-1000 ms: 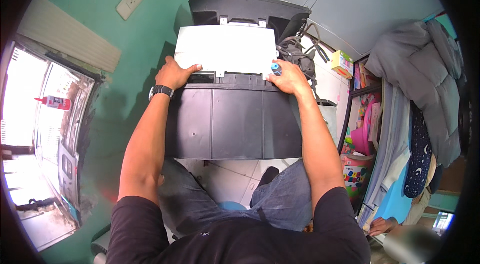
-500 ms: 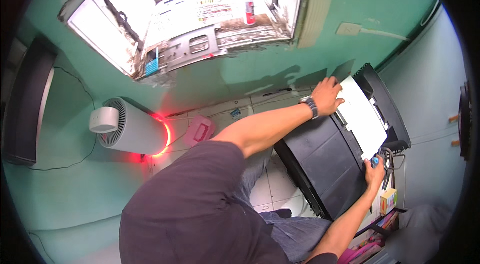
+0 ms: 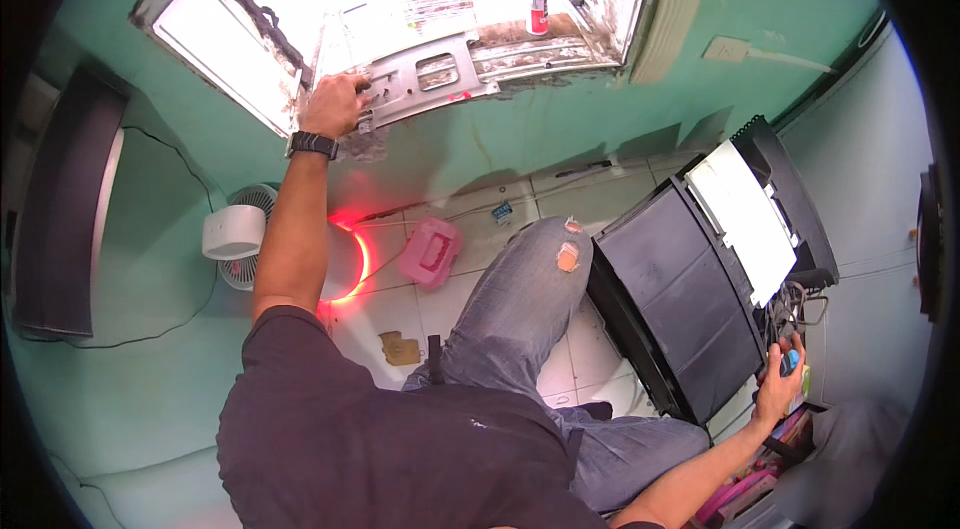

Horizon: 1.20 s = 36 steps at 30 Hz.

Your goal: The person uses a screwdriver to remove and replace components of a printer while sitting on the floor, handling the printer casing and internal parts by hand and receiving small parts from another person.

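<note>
My left hand (image 3: 336, 103) is up on the window sill at the left end of a grey metal plate (image 3: 438, 71), fingers curled over something I cannot make out. My right hand (image 3: 781, 383) grips a blue tool (image 3: 790, 362) beside the large black appliance (image 3: 676, 305) at the lower right. A white panel (image 3: 745, 224) lies across the appliance's upper part, with grey cables bunched at its side, just above my right hand. A red-and-white nozzle bottle (image 3: 537, 7) stands upright on the sill.
A white cylindrical appliance (image 3: 232, 234) with a glowing red ring sits by the left wall, near a pink plastic container (image 3: 430, 249) on the tiled floor (image 3: 555, 189). A dark curved screen (image 3: 62, 204) is at far left; a wall socket (image 3: 726, 49) is right of the window.
My view has swung left toward the window. My left hand has left the white panel for the sill. My right hand has drawn down off the panel, still holding the blue tool.
</note>
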Each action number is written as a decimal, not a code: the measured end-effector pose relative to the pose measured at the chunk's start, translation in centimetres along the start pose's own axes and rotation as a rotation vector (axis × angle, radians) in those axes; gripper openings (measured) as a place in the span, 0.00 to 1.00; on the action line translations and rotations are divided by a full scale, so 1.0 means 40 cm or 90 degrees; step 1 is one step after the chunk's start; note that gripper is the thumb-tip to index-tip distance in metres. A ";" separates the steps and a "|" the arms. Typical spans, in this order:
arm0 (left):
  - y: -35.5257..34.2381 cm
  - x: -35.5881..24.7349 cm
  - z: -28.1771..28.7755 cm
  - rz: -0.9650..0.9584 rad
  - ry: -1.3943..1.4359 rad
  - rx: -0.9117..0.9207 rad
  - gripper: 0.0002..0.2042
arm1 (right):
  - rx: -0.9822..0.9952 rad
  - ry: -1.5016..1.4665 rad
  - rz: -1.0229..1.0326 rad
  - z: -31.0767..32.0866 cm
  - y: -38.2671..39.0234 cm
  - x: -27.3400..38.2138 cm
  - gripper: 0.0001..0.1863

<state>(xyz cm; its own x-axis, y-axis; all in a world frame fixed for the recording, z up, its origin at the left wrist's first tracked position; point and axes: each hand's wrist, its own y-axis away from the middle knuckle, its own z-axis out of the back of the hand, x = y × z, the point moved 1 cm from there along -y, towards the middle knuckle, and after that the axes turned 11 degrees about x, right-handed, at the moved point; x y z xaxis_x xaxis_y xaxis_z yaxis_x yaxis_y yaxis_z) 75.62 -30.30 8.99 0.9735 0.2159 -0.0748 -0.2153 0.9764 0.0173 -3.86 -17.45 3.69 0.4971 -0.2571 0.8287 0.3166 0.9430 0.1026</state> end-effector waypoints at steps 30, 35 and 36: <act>0.104 -1.431 -0.384 -0.786 0.477 0.232 0.10 | -0.082 -0.391 0.584 -0.063 -0.211 0.364 0.16; 0.084 -1.434 -0.442 -0.824 0.489 0.238 0.09 | -0.112 -0.433 0.533 -0.099 -0.273 0.316 0.11; 0.080 -1.433 -0.448 -0.837 0.466 0.235 0.08 | -0.115 -0.455 0.523 -0.109 -0.281 0.308 0.11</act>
<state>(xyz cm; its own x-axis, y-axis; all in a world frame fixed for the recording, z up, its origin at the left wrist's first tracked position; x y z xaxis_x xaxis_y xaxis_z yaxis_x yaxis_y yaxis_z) 17.77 -39.53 -4.52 0.1825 -0.7032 -0.6872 0.8695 0.4416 -0.2210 2.25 -32.15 10.35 0.0477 0.6703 0.7405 0.2464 0.7106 -0.6591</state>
